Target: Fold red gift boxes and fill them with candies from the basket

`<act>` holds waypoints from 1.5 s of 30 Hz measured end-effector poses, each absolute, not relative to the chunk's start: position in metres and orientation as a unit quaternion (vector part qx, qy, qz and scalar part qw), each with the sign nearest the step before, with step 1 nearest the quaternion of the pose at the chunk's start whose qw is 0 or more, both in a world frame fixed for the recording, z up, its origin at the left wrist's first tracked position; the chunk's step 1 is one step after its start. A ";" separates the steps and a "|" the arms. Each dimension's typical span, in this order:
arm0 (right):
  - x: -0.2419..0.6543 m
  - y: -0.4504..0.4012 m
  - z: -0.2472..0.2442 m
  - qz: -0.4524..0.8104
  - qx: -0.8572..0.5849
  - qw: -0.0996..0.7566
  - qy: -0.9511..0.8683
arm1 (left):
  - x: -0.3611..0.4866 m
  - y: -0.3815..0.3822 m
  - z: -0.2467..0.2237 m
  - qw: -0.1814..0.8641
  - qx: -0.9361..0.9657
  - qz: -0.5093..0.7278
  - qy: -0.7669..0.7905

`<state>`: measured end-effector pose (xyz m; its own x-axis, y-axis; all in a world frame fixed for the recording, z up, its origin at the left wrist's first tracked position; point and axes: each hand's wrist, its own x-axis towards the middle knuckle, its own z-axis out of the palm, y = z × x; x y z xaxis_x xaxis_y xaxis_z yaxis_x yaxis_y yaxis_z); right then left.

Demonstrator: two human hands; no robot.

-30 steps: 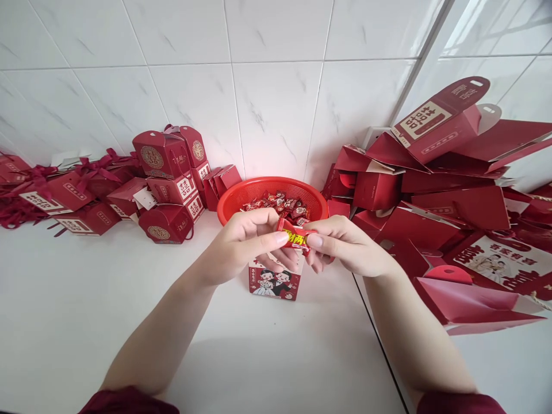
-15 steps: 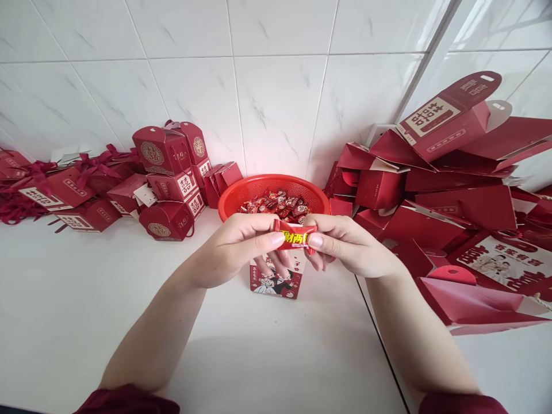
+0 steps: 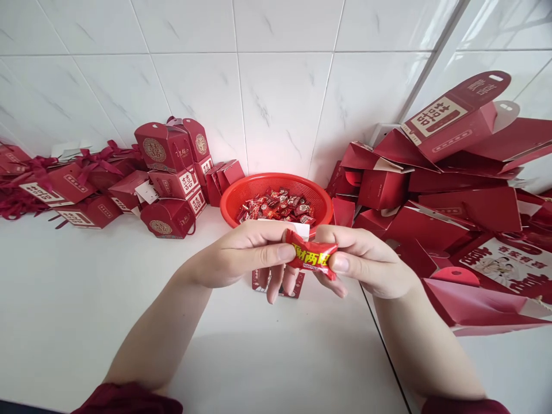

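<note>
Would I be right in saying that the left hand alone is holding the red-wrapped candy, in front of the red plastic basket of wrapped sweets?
Not quite: the head view shows both hands holding it, the left hand pinching one end and the right hand the other. The red-wrapped candy is indeed in front of the red plastic basket of wrapped sweets.

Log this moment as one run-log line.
left grip: pinching red packet at left end | right grip: pinching right end | behind: red basket with wrapped sweets | partly hidden: printed box
</note>
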<state>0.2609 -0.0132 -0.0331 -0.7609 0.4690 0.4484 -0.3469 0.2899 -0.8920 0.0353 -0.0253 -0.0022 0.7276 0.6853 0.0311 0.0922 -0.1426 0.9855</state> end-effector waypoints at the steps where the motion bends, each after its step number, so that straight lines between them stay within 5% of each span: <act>1: 0.262 -0.013 -0.033 0.583 -0.044 0.343 -0.735 | 0.036 -0.026 -0.002 0.593 0.717 0.246 0.272; 18: 0.265 -0.013 -0.027 0.234 -0.094 0.342 -0.905 | 0.030 -0.030 0.004 0.276 0.893 0.229 0.271; 31: 0.253 -0.018 -0.029 0.342 0.016 0.328 -0.880 | 0.042 -0.024 -0.002 0.391 0.885 0.237 0.083; 41: 0.255 -0.013 -0.030 0.344 -0.024 0.342 -0.874 | 0.040 -0.021 0.001 0.421 0.871 0.220 0.125; 45: 0.253 -0.013 -0.033 0.457 -0.039 0.359 -0.813 | 0.039 -0.023 -0.001 0.513 0.809 0.229 0.171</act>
<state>0.2527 -0.0129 -0.0334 -0.7397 0.3908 0.5478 -0.2642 0.5801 -0.7705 0.0392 -0.0234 -0.0005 0.8367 0.5118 0.1949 0.0421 -0.4149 0.9089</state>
